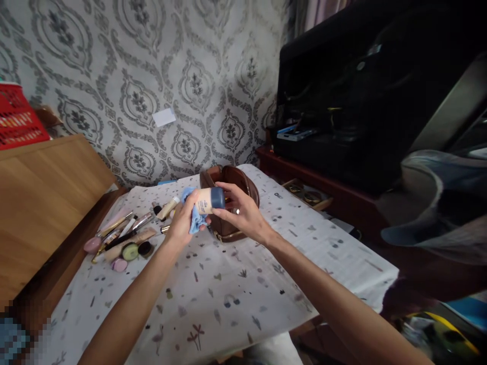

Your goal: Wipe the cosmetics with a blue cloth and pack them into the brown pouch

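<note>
My left hand (183,219) is closed on a light blue cloth (193,217) and presses it against a beige tube with a dark blue cap (209,199). My right hand (243,213) grips the tube at its capped end, fingers curled round it. Both hands hover above a table covered with a white patterned cloth (228,284). Right behind them stands a brown leather cosmetic bag (239,178), partly hidden by my right hand.
Several brushes, tubes and small round compacts (125,238) lie scattered at the table's left. A wooden cabinet (41,203) stands to the left with a red basket (19,119) on it. A dark shelf unit (361,101) stands to the right.
</note>
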`<act>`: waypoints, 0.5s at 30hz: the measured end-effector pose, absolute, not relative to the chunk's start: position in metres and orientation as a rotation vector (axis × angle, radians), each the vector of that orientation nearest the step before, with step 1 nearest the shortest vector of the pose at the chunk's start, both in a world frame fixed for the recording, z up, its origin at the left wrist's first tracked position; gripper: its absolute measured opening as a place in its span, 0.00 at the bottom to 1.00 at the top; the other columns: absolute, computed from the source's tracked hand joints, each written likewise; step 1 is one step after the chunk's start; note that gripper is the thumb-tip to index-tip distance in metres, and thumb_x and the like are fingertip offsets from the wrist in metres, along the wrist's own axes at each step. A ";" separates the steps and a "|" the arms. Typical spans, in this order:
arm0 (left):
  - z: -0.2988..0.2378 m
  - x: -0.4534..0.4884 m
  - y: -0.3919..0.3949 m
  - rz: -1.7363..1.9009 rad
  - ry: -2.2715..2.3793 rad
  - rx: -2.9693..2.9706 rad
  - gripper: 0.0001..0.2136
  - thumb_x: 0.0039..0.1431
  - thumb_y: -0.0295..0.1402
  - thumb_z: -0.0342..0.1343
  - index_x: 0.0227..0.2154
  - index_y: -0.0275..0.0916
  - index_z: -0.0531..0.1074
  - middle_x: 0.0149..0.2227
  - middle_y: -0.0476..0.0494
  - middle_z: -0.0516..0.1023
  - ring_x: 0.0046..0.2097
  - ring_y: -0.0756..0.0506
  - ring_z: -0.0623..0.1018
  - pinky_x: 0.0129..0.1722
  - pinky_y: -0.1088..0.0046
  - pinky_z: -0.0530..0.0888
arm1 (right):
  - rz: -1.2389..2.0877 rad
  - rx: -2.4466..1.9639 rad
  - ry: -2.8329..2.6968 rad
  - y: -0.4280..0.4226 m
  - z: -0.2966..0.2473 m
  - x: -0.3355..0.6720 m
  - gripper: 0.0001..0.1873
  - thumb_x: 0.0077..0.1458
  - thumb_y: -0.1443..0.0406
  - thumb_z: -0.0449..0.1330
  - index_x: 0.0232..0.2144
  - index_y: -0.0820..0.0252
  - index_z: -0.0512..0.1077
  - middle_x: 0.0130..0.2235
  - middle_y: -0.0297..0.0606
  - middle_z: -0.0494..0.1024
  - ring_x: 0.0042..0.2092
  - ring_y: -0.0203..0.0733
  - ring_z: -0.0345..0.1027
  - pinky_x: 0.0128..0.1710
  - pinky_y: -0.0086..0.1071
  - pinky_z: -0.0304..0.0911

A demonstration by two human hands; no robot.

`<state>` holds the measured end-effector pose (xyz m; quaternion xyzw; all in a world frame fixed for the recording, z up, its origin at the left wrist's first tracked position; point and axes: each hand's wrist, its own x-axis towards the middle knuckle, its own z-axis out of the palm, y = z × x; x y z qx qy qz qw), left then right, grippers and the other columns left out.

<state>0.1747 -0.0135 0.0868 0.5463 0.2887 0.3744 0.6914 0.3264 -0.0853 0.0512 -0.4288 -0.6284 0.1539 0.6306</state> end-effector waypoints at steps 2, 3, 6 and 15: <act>0.087 0.179 -0.016 0.895 0.658 1.258 0.26 0.43 0.54 0.66 0.34 0.36 0.71 0.21 0.51 0.76 0.17 0.51 0.72 0.11 0.81 0.62 | 0.418 -0.985 -1.379 -0.085 0.052 0.328 0.30 0.55 0.52 0.66 0.56 0.55 0.67 0.51 0.44 0.76 0.50 0.48 0.73 0.45 0.40 0.72; 0.088 0.181 -0.017 0.913 0.667 1.276 0.26 0.42 0.54 0.66 0.34 0.36 0.71 0.21 0.51 0.75 0.17 0.51 0.72 0.12 0.81 0.63 | 0.451 -0.985 -1.351 -0.085 0.053 0.329 0.29 0.55 0.51 0.66 0.54 0.56 0.68 0.48 0.43 0.77 0.48 0.47 0.73 0.44 0.39 0.72; 0.088 0.185 -0.020 0.917 0.676 1.337 0.25 0.44 0.54 0.66 0.34 0.36 0.72 0.21 0.51 0.75 0.19 0.51 0.73 0.13 0.81 0.65 | 0.570 -0.993 -1.261 -0.086 0.055 0.332 0.25 0.57 0.48 0.63 0.48 0.58 0.70 0.38 0.38 0.78 0.38 0.42 0.74 0.36 0.35 0.72; 0.086 0.192 -0.019 0.895 0.651 1.447 0.22 0.49 0.52 0.63 0.37 0.38 0.74 0.22 0.52 0.74 0.21 0.50 0.74 0.15 0.81 0.67 | 0.674 -0.990 -1.170 -0.087 0.054 0.338 0.27 0.55 0.44 0.62 0.44 0.60 0.69 0.31 0.33 0.74 0.29 0.36 0.71 0.29 0.30 0.69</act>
